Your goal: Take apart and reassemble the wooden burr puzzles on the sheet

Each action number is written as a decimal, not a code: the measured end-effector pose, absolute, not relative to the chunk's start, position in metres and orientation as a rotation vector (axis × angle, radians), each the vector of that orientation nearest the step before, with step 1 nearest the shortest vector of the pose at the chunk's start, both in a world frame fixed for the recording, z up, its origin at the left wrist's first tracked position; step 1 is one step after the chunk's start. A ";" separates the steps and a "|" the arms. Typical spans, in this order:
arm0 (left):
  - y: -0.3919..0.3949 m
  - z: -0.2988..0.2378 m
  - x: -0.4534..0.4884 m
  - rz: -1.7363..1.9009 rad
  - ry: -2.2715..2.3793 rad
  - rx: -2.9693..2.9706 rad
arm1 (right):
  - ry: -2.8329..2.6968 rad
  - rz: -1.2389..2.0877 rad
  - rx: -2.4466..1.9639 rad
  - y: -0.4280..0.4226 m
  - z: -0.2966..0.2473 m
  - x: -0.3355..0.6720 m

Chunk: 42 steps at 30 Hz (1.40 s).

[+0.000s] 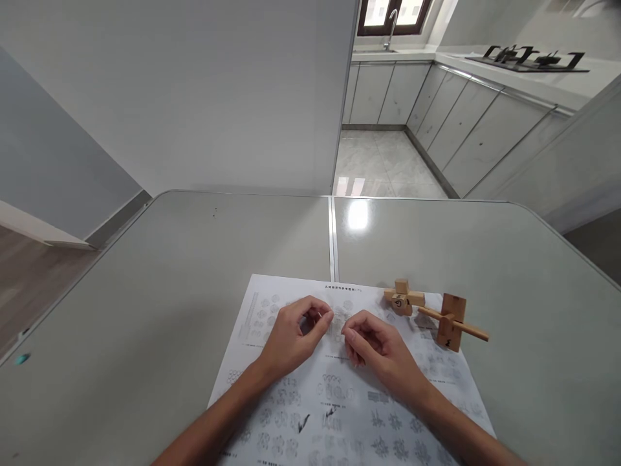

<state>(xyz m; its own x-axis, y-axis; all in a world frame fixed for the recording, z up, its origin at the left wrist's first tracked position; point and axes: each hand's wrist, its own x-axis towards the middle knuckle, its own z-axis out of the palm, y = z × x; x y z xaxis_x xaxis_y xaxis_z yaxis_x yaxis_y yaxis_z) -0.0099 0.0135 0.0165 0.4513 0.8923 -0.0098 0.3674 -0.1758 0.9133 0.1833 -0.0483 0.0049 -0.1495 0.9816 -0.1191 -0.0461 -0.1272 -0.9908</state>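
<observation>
A large printed sheet (286,428) with rows of small diagrams and a few black handwritten marks lies on the table under both hands. My left hand (299,330) is over its upper middle, thumb and fingertips brought together in a loop, with nothing visible inside. Close by on the right, my right hand (376,346) has its fingers curled in and the thumb against them; no object shows there either. Beyond it sit two wooden puzzle pieces: a cross-shaped block assembly (403,299) with a marked face, and a flat wooden plate (451,323) with a thin stick through it.
The grey-green table (121,336) has a metal seam (332,239) down its middle. A small teal item (22,358) is at the left edge. A light wall panel stands behind the table, and a kitchen with a gas stove (531,59) opens at the back right.
</observation>
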 end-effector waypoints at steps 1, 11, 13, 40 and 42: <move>0.013 0.017 -0.010 0.692 1.085 1.751 | -1.223 1.435 -1.186 -0.048 0.005 0.184; 0.014 0.023 -0.011 0.641 1.101 1.730 | -1.292 1.476 -1.132 -0.040 0.003 0.189; 0.015 0.022 -0.013 0.625 1.109 1.730 | -1.306 1.489 -1.113 -0.037 0.003 0.191; 0.016 0.018 -0.014 0.588 1.058 1.801 | -0.384 1.833 -0.728 -0.028 -0.005 0.219; 0.016 0.018 -0.014 0.585 1.059 1.801 | -0.297 1.876 -0.622 -0.026 -0.010 0.223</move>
<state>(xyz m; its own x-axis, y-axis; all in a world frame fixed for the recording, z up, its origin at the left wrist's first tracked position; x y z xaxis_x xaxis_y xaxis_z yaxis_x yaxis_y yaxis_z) -0.0140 0.0160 0.0178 0.5136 0.8563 -0.0535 0.4111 -0.1909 0.8914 0.2234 -0.0264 -0.0102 -0.2782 0.9193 -0.2785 -0.7883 -0.3842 -0.4806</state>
